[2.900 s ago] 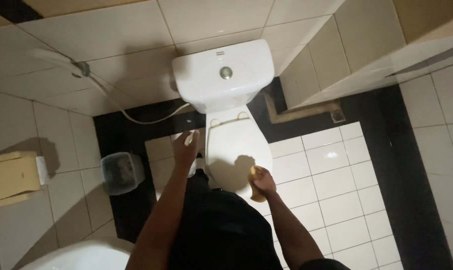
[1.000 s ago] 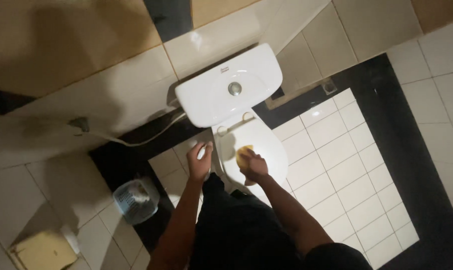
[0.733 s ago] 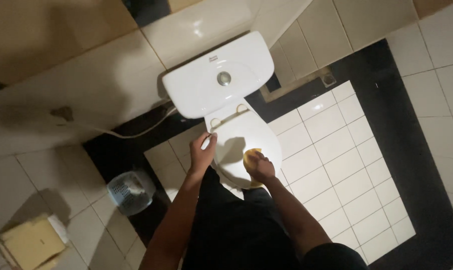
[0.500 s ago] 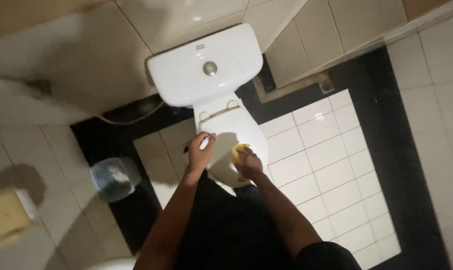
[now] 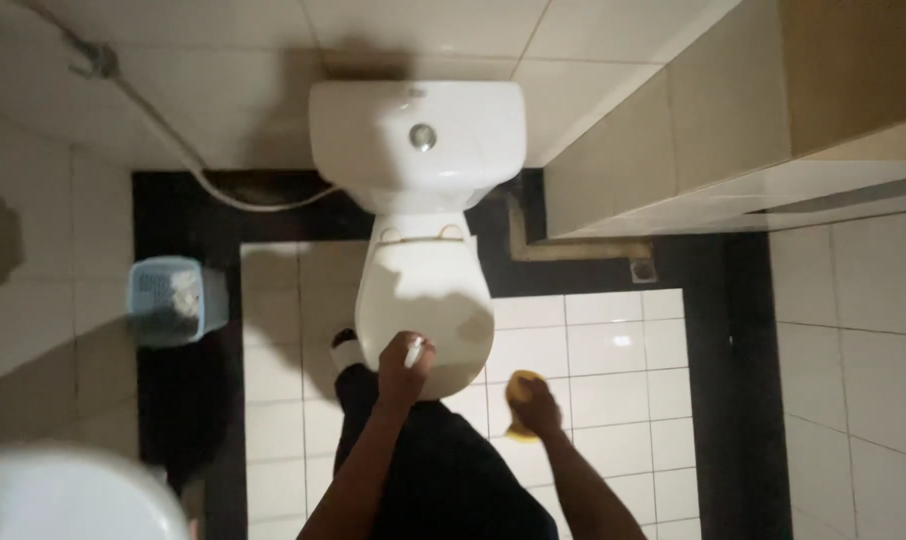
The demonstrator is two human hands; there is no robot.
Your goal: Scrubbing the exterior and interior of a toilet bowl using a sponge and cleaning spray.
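I look straight down on a white toilet (image 5: 425, 300) with its lid shut and its tank (image 5: 418, 140) against the back wall. My left hand (image 5: 403, 365) rests on the front edge of the lid and grips a small white object, too small to identify. My right hand (image 5: 535, 408) is off the lid, to the right of the bowl over the floor tiles, closed on a yellow sponge (image 5: 522, 392). My dark trousers fill the bottom centre.
A light blue bin (image 5: 176, 298) stands on the floor left of the toilet. A hose (image 5: 163, 135) runs along the wall from upper left to the tank. A beige tiled wall (image 5: 733, 120) rises at right. A white rounded basin edge (image 5: 63, 495) shows at bottom left.
My right hand with the sponge has come off the lid and moved right, down beside the bowl. My left hand slid to the lid's front edge. The camera view shifted.
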